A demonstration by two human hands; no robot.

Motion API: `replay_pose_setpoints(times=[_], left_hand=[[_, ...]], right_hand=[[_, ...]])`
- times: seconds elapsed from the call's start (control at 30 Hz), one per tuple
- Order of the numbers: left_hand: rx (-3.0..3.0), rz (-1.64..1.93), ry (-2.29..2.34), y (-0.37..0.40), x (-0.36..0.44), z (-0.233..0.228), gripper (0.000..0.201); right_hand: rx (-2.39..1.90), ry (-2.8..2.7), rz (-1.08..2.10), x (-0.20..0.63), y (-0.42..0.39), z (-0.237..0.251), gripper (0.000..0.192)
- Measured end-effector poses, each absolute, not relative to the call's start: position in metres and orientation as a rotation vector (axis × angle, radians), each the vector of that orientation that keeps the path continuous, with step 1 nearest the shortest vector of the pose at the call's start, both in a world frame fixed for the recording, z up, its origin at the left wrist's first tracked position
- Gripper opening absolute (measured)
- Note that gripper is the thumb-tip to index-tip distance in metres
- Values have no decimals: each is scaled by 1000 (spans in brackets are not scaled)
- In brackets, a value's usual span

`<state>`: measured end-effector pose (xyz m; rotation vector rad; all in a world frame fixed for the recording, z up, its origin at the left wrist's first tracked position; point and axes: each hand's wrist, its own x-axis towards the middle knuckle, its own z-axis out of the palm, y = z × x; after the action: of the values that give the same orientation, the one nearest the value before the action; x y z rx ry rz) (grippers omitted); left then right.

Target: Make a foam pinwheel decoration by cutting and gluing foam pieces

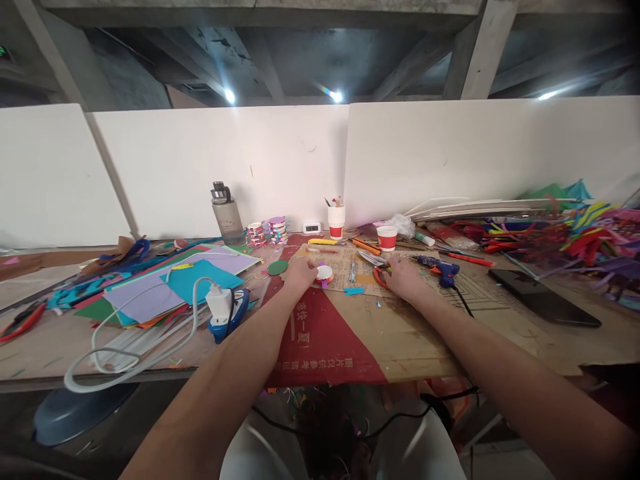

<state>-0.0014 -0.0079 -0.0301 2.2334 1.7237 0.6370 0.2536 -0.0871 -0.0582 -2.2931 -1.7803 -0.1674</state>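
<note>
My left hand [299,272] reaches over the cardboard-covered table [400,333] and its fingers rest on a small round white-and-red disc [325,273]. A green paper circle [277,268] lies just left of that hand. My right hand [404,277] lies on the orange handles of a pair of scissors [375,261], whose blades point left toward the disc. A blue glue gun [440,269] lies just right of this hand.
Coloured paper sheets [165,287], a white charger with cable [219,301] and a water bottle [226,213] sit at left. Paper cups [387,237], tape rolls [270,231], a dark tablet [543,297] and heaps of coloured strips [575,237] stand at back and right.
</note>
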Motion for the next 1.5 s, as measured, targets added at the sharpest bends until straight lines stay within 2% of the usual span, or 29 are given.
replay_pose_setpoints(times=[0.2,0.37,0.77,1.17,1.3,1.5], left_hand=[[2210,748,1745,-9,1,-32,23],[2233,677,1716,-13,3,-31,15],[2255,607,1704,-8,0,-32,12],[2213,601,1740,-15,0,-23,15],[2210,589,1736,-16,-1,-22,18],[2178,580,1738,-17,0,-22,19]], right_hand=[[-2280,-1803,-177,256,-86,-60,31],[-2303,-1800,-163,255,-87,-58,35],[-2320,-1779,-155,251,-87,-55,33],[-2280,-1804,-258,244,-97,-39,45],[-2270,-1793,-293,271,-90,-15,37],[-2460,-1593,-308,356,-81,10,37]])
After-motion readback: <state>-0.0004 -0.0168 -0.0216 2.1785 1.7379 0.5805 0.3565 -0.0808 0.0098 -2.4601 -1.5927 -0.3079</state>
